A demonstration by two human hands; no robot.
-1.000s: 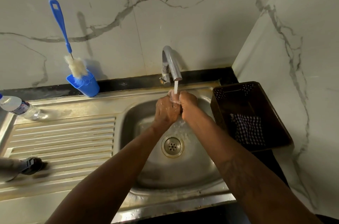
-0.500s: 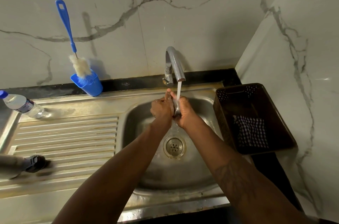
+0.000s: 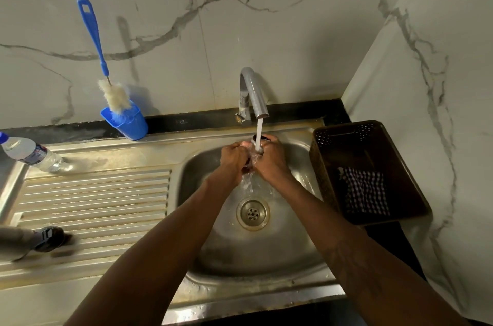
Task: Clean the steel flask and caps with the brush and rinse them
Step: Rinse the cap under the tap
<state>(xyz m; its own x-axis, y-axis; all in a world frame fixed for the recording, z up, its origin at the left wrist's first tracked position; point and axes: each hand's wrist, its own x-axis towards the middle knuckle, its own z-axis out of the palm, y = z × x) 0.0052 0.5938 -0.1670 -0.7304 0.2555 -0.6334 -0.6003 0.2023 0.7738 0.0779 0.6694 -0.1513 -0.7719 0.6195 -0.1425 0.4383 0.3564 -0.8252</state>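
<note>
Both hands are over the sink (image 3: 240, 296) basin, pressed together under the tap (image 3: 253, 93). The L hand (image 3: 233, 159) and R hand (image 3: 270, 159) have fingers curled round a small dark cap (image 3: 264, 137). Most of it is hidden btwn the palms, only a dark edge shows at the top of the R hand. The water stream (image 3: 258, 136) falls straight onto the cap and hands, then spills down twd the drain (image 3: 253, 213). The steel flask (image 3: 13, 244) lies on its side on the ribbed drainboard (image 3: 93, 205) at the far L edge of view, well apart from the hands. Its black neck end (image 3: 48, 239) points twd the basin; the body is partly cut off by the frame. The brush (image 3: 92, 32) stands bristles-down in a blue cup (image 3: 128, 122) at the back of the sink unit, w/ its blue handle leaning on the marble wall (image 3: 293, 32) — nobody touching it. A clear plastic bottle (image 3: 29, 153) lies at the back L corner of the drainboard. R of the basin, on the black table, sits a dark perforated basket (image 3: 344, 133) w/ a checked cloth (image 3: 364, 191) inside — near the R forearm, not touching it.
</note>
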